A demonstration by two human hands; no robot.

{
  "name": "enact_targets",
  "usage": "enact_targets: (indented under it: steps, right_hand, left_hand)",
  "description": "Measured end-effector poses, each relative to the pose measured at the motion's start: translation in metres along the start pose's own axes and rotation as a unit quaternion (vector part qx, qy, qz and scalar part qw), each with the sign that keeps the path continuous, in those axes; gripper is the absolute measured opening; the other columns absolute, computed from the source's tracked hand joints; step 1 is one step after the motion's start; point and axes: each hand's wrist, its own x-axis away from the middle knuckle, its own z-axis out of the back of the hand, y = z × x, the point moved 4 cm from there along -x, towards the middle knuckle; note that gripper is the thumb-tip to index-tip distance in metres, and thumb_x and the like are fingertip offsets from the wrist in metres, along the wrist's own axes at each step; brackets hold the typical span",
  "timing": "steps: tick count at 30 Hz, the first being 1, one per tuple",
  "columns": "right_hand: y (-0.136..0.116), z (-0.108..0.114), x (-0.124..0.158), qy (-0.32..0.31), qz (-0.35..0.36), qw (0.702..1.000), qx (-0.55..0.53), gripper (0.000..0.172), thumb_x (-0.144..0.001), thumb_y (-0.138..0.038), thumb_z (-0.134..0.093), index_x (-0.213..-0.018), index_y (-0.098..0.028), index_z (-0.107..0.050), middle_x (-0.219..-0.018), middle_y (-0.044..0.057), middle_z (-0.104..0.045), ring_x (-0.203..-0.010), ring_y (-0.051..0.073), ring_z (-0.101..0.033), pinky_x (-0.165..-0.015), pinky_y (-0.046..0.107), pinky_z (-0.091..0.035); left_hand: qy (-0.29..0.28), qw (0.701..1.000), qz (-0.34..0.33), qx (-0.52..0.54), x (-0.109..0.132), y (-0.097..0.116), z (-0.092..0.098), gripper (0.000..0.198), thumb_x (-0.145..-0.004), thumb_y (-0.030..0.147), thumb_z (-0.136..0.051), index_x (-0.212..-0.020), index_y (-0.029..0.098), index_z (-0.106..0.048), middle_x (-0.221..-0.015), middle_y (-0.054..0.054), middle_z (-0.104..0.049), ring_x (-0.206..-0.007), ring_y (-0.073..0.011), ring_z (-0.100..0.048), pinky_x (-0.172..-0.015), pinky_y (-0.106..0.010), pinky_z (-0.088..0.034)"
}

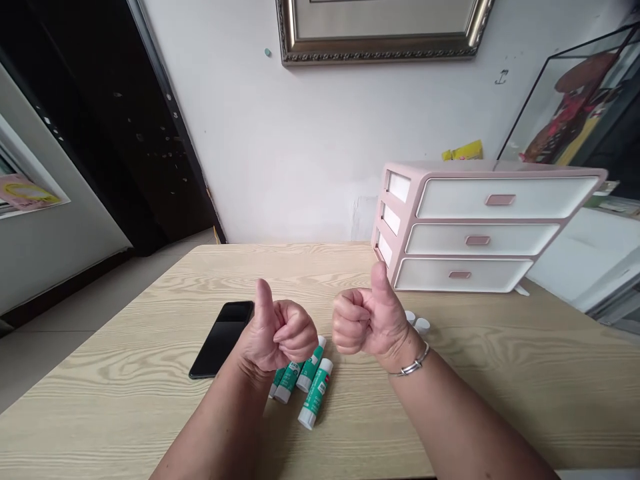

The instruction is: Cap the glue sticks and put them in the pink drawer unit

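Note:
My left hand [280, 330] is raised over the table with its thumb up and its other fingers curled into a fist, nothing in it. Facing it, my right hand [367, 317] makes the same thumbs-up, also holding nothing; a silver bangle [414, 362] circles that wrist. Below and partly behind my left hand lie several green-and-white glue sticks [317, 393], some of them half hidden. A black phone [220, 343] rests flat to the left of my left hand. Small white caps [423, 325] show just past my right wrist, partly covered by it.
A pink and white three-drawer organizer [477, 227] stands at the back right of the wooden table [125, 400]. Behind it are a yellow packet [464, 151] and a glass case [575, 100]. A framed picture [385, 50] hangs on the white wall. A dark door [100, 120] is at left.

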Motion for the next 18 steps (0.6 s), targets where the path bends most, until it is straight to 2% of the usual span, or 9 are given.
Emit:
enact_targets:
  steps: [5,15,18]
  right_hand:
    - [0.004,-0.001,0.004,0.007,-0.006,1.0,-0.016,0.076,-0.081,-0.096,-0.022,-0.06,-0.023,-0.033,-0.049,-0.009,-0.026,-0.042,0.006,-0.018,-0.043,0.022,-0.018]
    - [0.01,-0.01,0.005,-0.01,-0.003,1.0,0.0,0.075,-0.082,-0.095,-0.024,-0.061,-0.023,-0.031,-0.05,-0.009,-0.025,-0.043,0.006,-0.017,-0.043,0.022,-0.018]
    - [0.01,-0.006,0.007,0.011,-0.008,1.0,0.008,0.075,-0.083,-0.094,-0.027,-0.06,-0.023,-0.031,-0.049,-0.009,-0.025,-0.042,0.006,-0.017,-0.043,0.021,-0.017]
  left_hand:
    - [0.014,1.0,0.009,0.002,0.005,-0.003,0.007,0.082,-0.075,0.097,-0.029,-0.042,0.022,-0.026,-0.039,0.007,-0.021,-0.036,-0.0057,-0.015,-0.037,-0.021,-0.011]
    - [0.015,1.0,0.001,-0.013,0.01,0.0,0.001,0.083,-0.073,0.098,-0.031,-0.041,0.022,-0.024,-0.037,0.007,-0.019,-0.034,-0.0052,-0.015,-0.037,-0.021,-0.011]
    - [0.041,0.999,0.02,-0.029,0.011,-0.005,0.006,0.083,-0.071,0.1,-0.03,-0.04,0.023,-0.025,-0.037,0.006,-0.02,-0.035,-0.0056,-0.015,-0.037,-0.022,-0.012]
